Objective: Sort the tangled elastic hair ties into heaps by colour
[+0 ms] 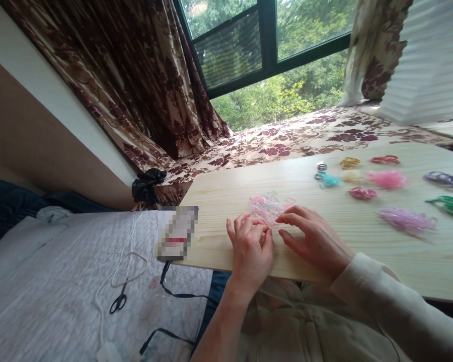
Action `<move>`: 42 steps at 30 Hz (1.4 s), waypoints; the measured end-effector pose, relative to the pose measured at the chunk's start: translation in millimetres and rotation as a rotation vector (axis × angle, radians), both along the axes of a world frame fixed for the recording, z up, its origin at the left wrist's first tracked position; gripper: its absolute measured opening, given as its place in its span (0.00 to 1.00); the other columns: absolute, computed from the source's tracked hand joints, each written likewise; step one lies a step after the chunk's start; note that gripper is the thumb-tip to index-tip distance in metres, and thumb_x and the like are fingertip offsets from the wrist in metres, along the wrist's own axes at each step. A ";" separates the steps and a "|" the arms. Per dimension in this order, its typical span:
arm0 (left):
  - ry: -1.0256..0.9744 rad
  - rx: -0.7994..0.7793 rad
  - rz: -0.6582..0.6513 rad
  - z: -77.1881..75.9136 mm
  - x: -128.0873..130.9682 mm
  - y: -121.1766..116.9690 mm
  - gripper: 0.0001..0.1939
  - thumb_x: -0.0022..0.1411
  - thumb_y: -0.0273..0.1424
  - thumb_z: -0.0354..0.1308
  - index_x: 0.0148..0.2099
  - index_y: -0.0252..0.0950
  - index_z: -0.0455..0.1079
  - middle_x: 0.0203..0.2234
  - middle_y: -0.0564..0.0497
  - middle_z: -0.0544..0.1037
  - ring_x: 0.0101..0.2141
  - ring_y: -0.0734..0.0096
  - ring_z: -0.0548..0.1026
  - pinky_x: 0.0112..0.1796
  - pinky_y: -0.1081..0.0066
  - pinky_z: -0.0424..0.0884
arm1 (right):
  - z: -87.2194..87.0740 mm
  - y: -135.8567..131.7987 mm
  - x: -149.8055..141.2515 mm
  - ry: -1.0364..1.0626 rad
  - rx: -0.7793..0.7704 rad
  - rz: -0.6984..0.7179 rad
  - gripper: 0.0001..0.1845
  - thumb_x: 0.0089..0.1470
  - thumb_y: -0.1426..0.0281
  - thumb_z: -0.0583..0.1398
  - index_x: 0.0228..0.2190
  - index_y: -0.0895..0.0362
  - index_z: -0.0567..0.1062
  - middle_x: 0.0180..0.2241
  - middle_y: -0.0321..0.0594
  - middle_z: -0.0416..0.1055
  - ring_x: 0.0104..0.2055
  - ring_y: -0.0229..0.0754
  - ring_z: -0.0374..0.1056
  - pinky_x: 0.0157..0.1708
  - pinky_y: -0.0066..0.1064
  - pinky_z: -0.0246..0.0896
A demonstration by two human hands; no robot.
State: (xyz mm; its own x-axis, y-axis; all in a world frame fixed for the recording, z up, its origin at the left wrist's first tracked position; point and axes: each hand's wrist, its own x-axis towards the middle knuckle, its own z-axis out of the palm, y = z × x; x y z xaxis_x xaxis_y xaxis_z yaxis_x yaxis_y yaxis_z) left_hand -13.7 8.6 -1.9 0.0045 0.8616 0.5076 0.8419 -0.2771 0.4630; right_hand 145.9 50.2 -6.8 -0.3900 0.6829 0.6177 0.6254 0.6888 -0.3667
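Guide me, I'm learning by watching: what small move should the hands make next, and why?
Perhaps the right hand should pinch a strand from the mixed pile: that hand is close and partly open; pink and bluish strands tangle there, while the purple bunch lies apart.

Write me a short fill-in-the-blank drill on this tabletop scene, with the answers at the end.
1. The light sleeve leads to the person's ____ hand.
2. The person's ____ hand is nearer the scissors.
3. The scissors are mostly ____ in colour.
4. Of the lilac bundle and the tangled strands, the ____ lie closer to both hands.

Missing words: right; left; black; tangled strands.
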 end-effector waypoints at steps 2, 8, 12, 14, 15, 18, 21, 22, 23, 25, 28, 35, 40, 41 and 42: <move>0.002 0.002 -0.009 -0.3 -0.1 0.2 0.08 0.62 0.26 0.55 0.35 0.41 0.73 0.40 0.52 0.78 0.53 0.59 0.67 0.61 0.43 0.47 | 0.3 0.2 0.2 0.002 -0.002 0.007 0.07 0.54 0.70 0.58 0.35 0.54 0.75 0.36 0.43 0.74 0.40 0.45 0.71 0.41 0.38 0.64; 0.000 -0.008 -0.019 -0.9 -0.4 0.8 0.07 0.63 0.26 0.55 0.35 0.42 0.73 0.41 0.52 0.78 0.54 0.59 0.67 0.61 0.43 0.47 | 2.7 0.1 0.3 0.012 -0.023 0.012 0.08 0.58 0.69 0.56 0.31 0.54 0.75 0.33 0.42 0.74 0.38 0.43 0.70 0.39 0.36 0.62; -0.014 -0.007 -0.001 -0.6 -0.2 0.8 0.08 0.63 0.26 0.54 0.37 0.42 0.74 0.41 0.51 0.78 0.53 0.59 0.67 0.61 0.43 0.47 | 3.2 1.8 0.5 0.036 -0.035 0.011 0.10 0.58 0.68 0.55 0.28 0.54 0.75 0.32 0.42 0.74 0.37 0.43 0.70 0.38 0.36 0.63; -0.027 0.011 0.020 -1.1 -0.3 0.9 0.10 0.63 0.25 0.53 0.40 0.42 0.74 0.40 0.51 0.78 0.53 0.59 0.67 0.60 0.45 0.49 | 5.5 1.4 2.3 0.080 -0.063 0.011 0.09 0.58 0.69 0.55 0.28 0.54 0.75 0.31 0.41 0.74 0.35 0.42 0.70 0.37 0.35 0.64; -0.032 0.021 0.029 -1.6 -0.4 1.1 0.10 0.63 0.24 0.53 0.40 0.42 0.74 0.40 0.51 0.78 0.52 0.59 0.67 0.60 0.46 0.51 | 7.8 0.3 4.4 0.103 -0.077 0.007 0.09 0.57 0.69 0.56 0.28 0.54 0.74 0.31 0.41 0.73 0.34 0.42 0.70 0.36 0.35 0.65; -0.039 0.045 0.045 -4.1 -0.6 1.7 0.10 0.62 0.24 0.53 0.42 0.41 0.73 0.40 0.50 0.78 0.52 0.59 0.68 0.59 0.48 0.53 | 20.1 -6.8 18.8 0.134 -0.083 -0.029 0.10 0.58 0.68 0.55 0.27 0.55 0.74 0.29 0.40 0.72 0.31 0.40 0.70 0.33 0.33 0.65; -0.033 0.042 0.049 -6.8 -0.2 2.4 0.10 0.62 0.25 0.53 0.41 0.42 0.74 0.40 0.50 0.78 0.51 0.58 0.68 0.59 0.46 0.53 | 37.3 -12.9 51.6 0.100 -0.040 -0.095 0.10 0.58 0.66 0.56 0.28 0.54 0.74 0.30 0.41 0.73 0.31 0.41 0.70 0.33 0.34 0.66; -0.032 0.041 0.053 -7.5 0.1 2.6 0.09 0.62 0.25 0.53 0.40 0.42 0.74 0.40 0.51 0.78 0.51 0.58 0.69 0.59 0.46 0.52 | 43.4 -12.7 67.0 0.072 -0.030 -0.119 0.10 0.58 0.65 0.56 0.28 0.54 0.75 0.31 0.41 0.73 0.32 0.42 0.70 0.33 0.34 0.66; -0.029 0.039 0.052 -8.3 0.4 2.7 0.09 0.62 0.26 0.54 0.40 0.42 0.74 0.39 0.51 0.78 0.51 0.57 0.69 0.59 0.45 0.52 | 49.7 -11.0 84.2 0.040 -0.021 -0.150 0.10 0.57 0.64 0.57 0.28 0.54 0.76 0.31 0.42 0.74 0.32 0.42 0.70 0.33 0.34 0.65; -0.027 0.043 0.053 -9.8 0.9 3.2 0.08 0.62 0.27 0.54 0.39 0.42 0.74 0.39 0.50 0.79 0.50 0.56 0.69 0.58 0.44 0.51 | 62.2 -2.5 121.5 -0.027 -0.025 -0.230 0.10 0.56 0.63 0.58 0.29 0.54 0.77 0.32 0.43 0.75 0.30 0.42 0.69 0.33 0.35 0.64; -0.021 0.064 0.047 -12.9 0.4 4.9 0.08 0.62 0.27 0.54 0.38 0.42 0.75 0.38 0.50 0.79 0.49 0.55 0.70 0.57 0.44 0.52 | 78.8 20.3 172.1 -0.118 -0.125 -0.475 0.10 0.54 0.65 0.60 0.27 0.56 0.78 0.32 0.45 0.76 0.30 0.41 0.69 0.34 0.36 0.62; 0.021 0.097 0.037 -21.5 -5.2 12.0 0.08 0.60 0.29 0.55 0.36 0.43 0.76 0.36 0.49 0.80 0.47 0.54 0.71 0.55 0.44 0.54 | 79.7 82.9 217.3 -0.281 -0.392 -0.760 0.12 0.57 0.65 0.59 0.31 0.59 0.79 0.31 0.43 0.75 0.34 0.40 0.70 0.38 0.35 0.64; 0.010 0.085 0.048 -17.9 -3.2 8.9 0.09 0.62 0.28 0.54 0.37 0.41 0.76 0.37 0.49 0.80 0.49 0.54 0.71 0.56 0.44 0.53 | 62.3 109.3 224.0 -0.351 -0.532 -0.836 0.16 0.61 0.62 0.58 0.48 0.56 0.72 0.49 0.43 0.70 0.46 0.42 0.69 0.44 0.40 0.68; 0.009 0.085 0.049 -17.0 -2.7 8.2 0.08 0.62 0.28 0.54 0.37 0.41 0.75 0.37 0.49 0.80 0.49 0.54 0.71 0.56 0.44 0.54 | 59.3 111.0 224.5 -0.351 -0.536 -0.832 0.17 0.61 0.62 0.57 0.49 0.56 0.71 0.50 0.44 0.69 0.47 0.43 0.69 0.45 0.41 0.68; 0.008 0.085 0.050 -16.5 -2.3 7.6 0.08 0.61 0.28 0.54 0.37 0.42 0.75 0.37 0.49 0.80 0.49 0.53 0.71 0.56 0.44 0.53 | 56.9 111.6 224.6 -0.347 -0.529 -0.822 0.17 0.61 0.62 0.58 0.49 0.56 0.71 0.50 0.44 0.69 0.47 0.43 0.69 0.45 0.41 0.68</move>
State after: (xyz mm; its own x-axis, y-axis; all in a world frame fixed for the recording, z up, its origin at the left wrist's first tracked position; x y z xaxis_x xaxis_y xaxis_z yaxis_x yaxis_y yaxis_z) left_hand -16.0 16.2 -18.4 -0.0328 0.8148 0.5788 0.8593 -0.2727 0.4326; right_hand 370.5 161.8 50.2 0.2196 0.9701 0.1037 0.9585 -0.1947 -0.2083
